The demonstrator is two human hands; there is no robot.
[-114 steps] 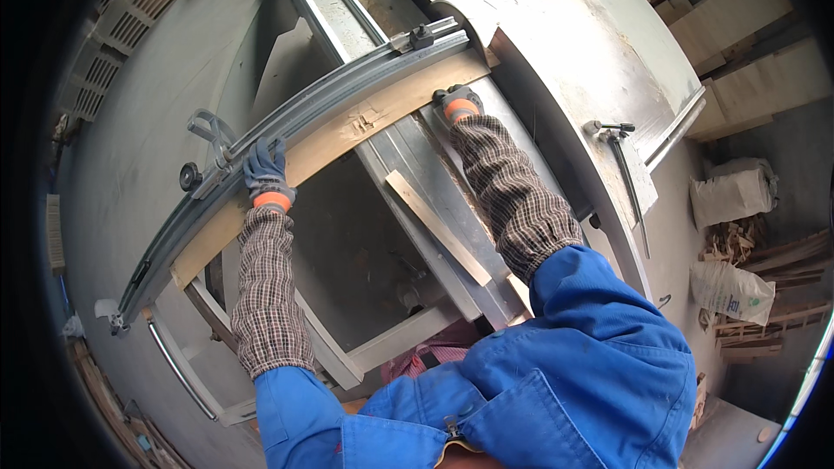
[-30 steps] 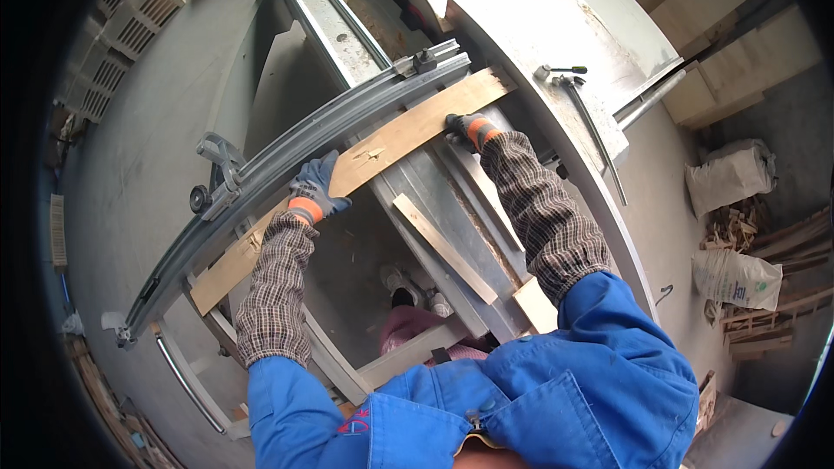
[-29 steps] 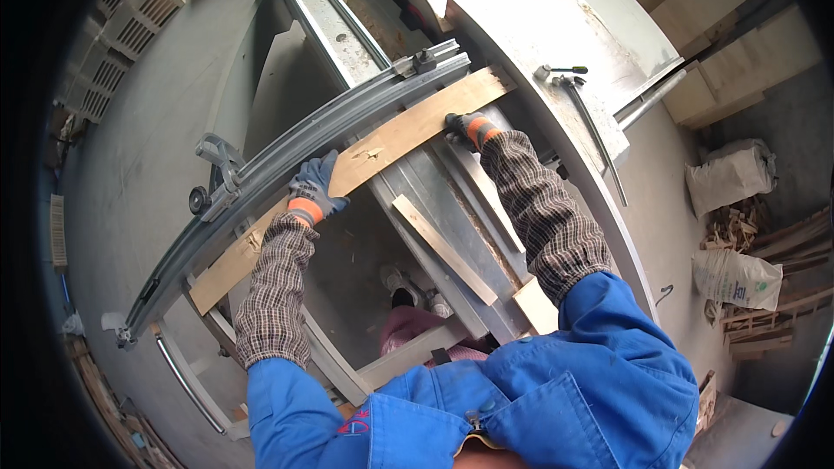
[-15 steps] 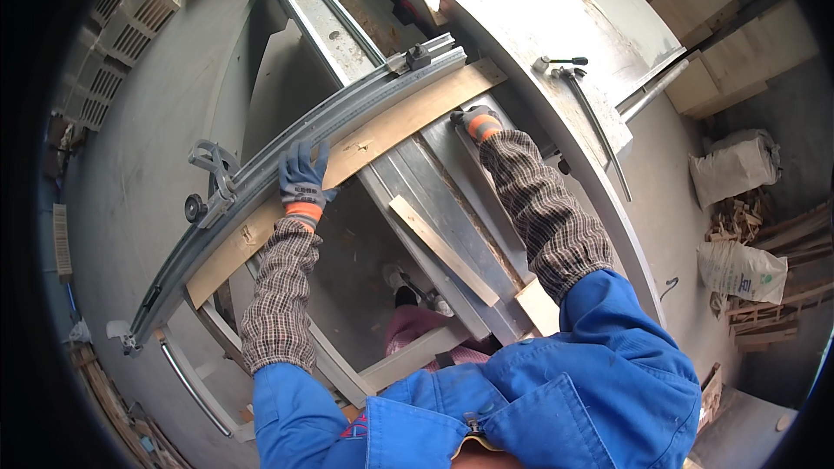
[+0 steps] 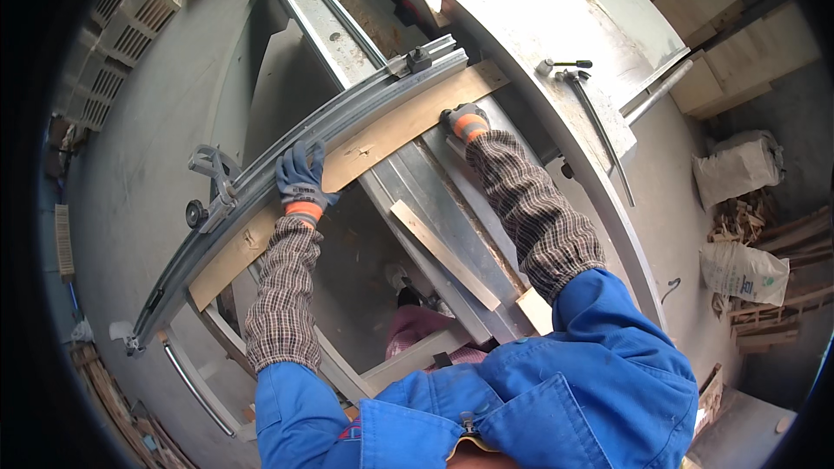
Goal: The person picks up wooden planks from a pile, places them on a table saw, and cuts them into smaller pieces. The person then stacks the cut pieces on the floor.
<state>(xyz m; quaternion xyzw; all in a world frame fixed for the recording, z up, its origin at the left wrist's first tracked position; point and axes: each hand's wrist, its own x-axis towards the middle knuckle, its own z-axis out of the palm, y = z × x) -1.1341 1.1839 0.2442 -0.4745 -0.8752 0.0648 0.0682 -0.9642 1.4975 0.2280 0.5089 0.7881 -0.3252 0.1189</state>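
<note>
A long pale wooden board (image 5: 373,148) lies slantwise along the metal fence (image 5: 347,115) of a sliding-table saw. My left hand (image 5: 301,178), in a grey-blue glove with an orange cuff, rests across the board with its fingers stretched toward the fence. Further right, my right hand (image 5: 466,121), gloved alike, has its fingers curled at the board's near edge, close to its right end. A narrow wood strip (image 5: 443,254) lies on the grey metal sliding table (image 5: 417,182) below the board. Part of a saw blade (image 5: 417,2) shows beyond the fence.
A hammer (image 5: 599,126) and a small green-and-black tool (image 5: 569,63) lie on the saw top at right. The fence carries a clamp-like stop (image 5: 213,187) and a black knob (image 5: 419,58). Sacks (image 5: 743,274) and scrap wood stand at right, plastic crates (image 5: 130,26) at far left.
My right hand has shifted left along the board's near edge, its forearm following. My left hand has stayed nearly in place. The board has barely moved.
</note>
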